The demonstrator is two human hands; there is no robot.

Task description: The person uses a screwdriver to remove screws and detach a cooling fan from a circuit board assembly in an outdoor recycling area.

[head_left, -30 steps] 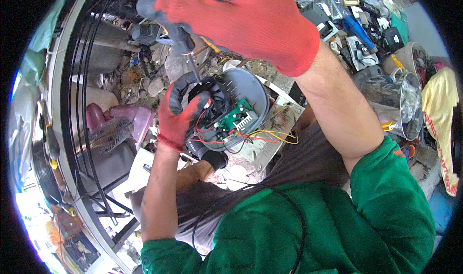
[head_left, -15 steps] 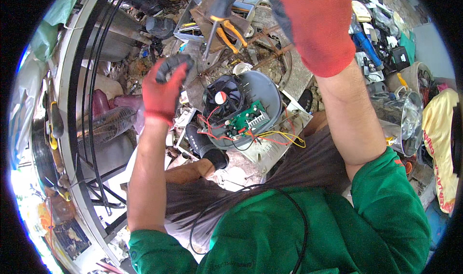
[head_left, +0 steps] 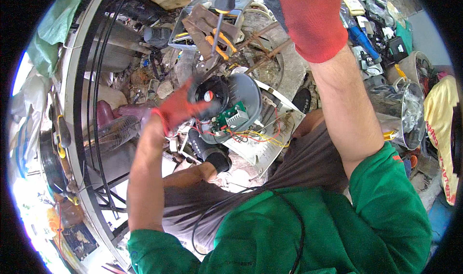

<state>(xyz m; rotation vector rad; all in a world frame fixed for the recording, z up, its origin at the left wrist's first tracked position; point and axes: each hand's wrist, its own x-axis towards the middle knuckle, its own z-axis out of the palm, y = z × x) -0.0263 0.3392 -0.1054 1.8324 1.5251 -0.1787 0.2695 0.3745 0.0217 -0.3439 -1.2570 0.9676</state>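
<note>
My right hand point(head_left: 308, 21), in a red glove with dark finger coating, is raised at the upper right, partly cut off by the top edge. It appears closed round a screwdriver point(head_left: 224, 5) with a dark, yellow-ringed handle, its shaft pointing down. Blurred by motion, my gloved left hand point(head_left: 181, 107) is at the left side of a grey round housing point(head_left: 248, 93). Its thumb lies across a black fan point(head_left: 219, 92), but I cannot make out its grip. A green circuit board point(head_left: 224, 120) with a metal heat sink and loose wires sits in the housing.
A white panel point(head_left: 255, 153) lies under the housing, between my feet. Beyond stands a blue toolbox point(head_left: 181, 45) with orange-handled pliers point(head_left: 226, 40) at its edge. A metal frame point(head_left: 77, 81) runs along the left. Clear buckets point(head_left: 407, 115) and a yellow sack point(head_left: 441, 129) stand right.
My left hand has come down and right onto the housing. The housing has shifted left and turned a little. My right hand stays high with the screwdriver.
</note>
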